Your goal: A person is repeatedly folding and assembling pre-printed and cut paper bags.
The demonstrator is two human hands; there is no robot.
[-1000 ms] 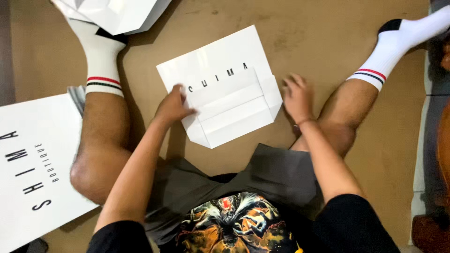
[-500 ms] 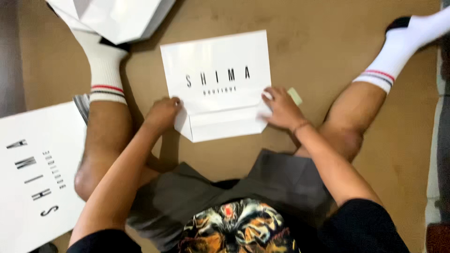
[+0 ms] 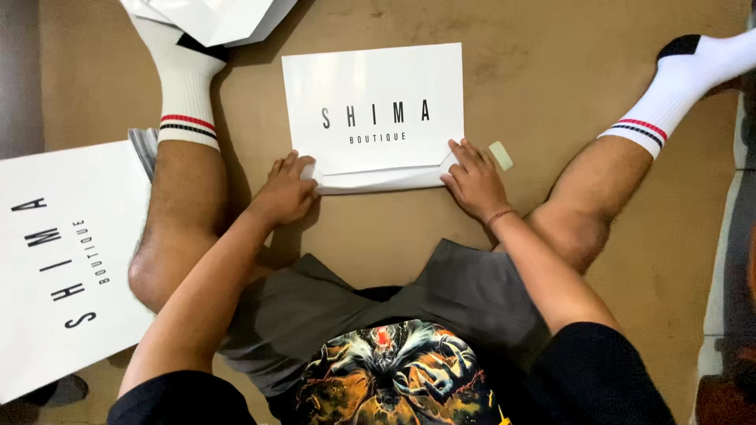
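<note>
Both arms reach forward between the spread legs. The left hand (image 3: 285, 191) lies palm down, fingers loosely curled, knuckles up. The right hand (image 3: 475, 181) lies flat, fingers spread and pointing forward, a thin band at the wrist.

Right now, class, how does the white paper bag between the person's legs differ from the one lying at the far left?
The middle bag lies square to the viewer, while the left bag lies turned sideways. Both hands, left hand and right hand, press the middle bag's folded bottom edge; nothing touches the left bag. Both are flat, white, with black lettering.
</note>
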